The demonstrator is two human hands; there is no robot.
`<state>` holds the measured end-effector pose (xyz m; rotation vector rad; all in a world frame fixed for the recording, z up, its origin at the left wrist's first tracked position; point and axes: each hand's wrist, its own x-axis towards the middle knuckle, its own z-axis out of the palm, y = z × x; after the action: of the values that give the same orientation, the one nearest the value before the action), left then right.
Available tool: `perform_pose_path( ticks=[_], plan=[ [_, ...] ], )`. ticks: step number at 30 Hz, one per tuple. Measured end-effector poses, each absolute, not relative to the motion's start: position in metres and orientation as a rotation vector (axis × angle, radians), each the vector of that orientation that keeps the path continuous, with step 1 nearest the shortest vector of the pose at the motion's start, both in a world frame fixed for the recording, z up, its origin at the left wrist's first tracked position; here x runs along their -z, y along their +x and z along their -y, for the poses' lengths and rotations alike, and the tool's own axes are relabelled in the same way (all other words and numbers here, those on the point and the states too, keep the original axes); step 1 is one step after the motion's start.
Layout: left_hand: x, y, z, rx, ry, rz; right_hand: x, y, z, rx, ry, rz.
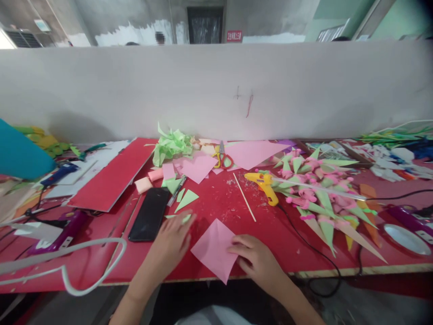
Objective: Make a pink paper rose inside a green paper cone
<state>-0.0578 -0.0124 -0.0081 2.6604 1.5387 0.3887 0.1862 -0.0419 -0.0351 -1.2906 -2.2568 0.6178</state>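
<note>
A pink paper square (214, 248) with crease lines lies near the table's front edge, one corner toward me. My right hand (259, 259) has its fingers closed on the square's right corner. To the left of the paper, my left hand (172, 239) is slightly blurred, its fingers apart and reaching forward. Beneath those fingers a thin green paper piece (186, 218) partly shows. Just beyond lie a green paper triangle (187, 199) and a pen-like tool (177, 191). A black phone (149, 214) rests beside my left hand.
A yellow glue gun (265, 185) and a thin stick (245, 198) lie ahead. Pink-and-green paper cones (318, 194) are piled at right. Scissors (222, 158) rest among paper scraps. A red board (115, 176) and a white looped tube (98, 243) are at left. A pale partition (203, 90) stands behind.
</note>
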Motion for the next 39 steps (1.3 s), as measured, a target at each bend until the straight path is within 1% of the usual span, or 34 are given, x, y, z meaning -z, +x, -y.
perform_pose_path(
  ticks=[2, 4, 9, 15, 23, 27, 32, 39],
  plan=[
    [0.001, -0.045, 0.029, -0.283, 2.580, -1.209, 0.035, 0.187, 0.040, -0.602, -1.271, 2.258],
    [0.000, -0.033, 0.043, -0.248, 2.482, -1.095, 0.033, 0.188, 0.038, -0.631, -1.261, 2.257],
    [0.018, -0.021, 0.045, -0.367, 2.325, -1.316, 0.028, 0.186, 0.034, -0.710, -1.276, 2.193],
    [0.032, -0.025, 0.028, -0.588, 2.335, -1.472, 0.032, 0.182, 0.029, -0.617, -1.389, 2.117],
    [0.032, -0.024, 0.028, -0.488, 2.380, -1.712, 0.034, 0.171, 0.022, -0.363, -1.631, 2.204],
    [0.032, -0.022, 0.027, -0.501, 2.425, -1.740, 0.034, 0.166, 0.021, -0.214, -1.713, 2.247],
    [0.030, -0.019, 0.027, -0.515, 2.440, -1.805, 0.033, 0.164, 0.018, -0.163, -1.755, 2.278],
    [0.030, -0.021, 0.024, -0.380, 2.413, -1.807, 0.033, 0.160, 0.014, -0.120, -1.810, 2.306]
  ],
)
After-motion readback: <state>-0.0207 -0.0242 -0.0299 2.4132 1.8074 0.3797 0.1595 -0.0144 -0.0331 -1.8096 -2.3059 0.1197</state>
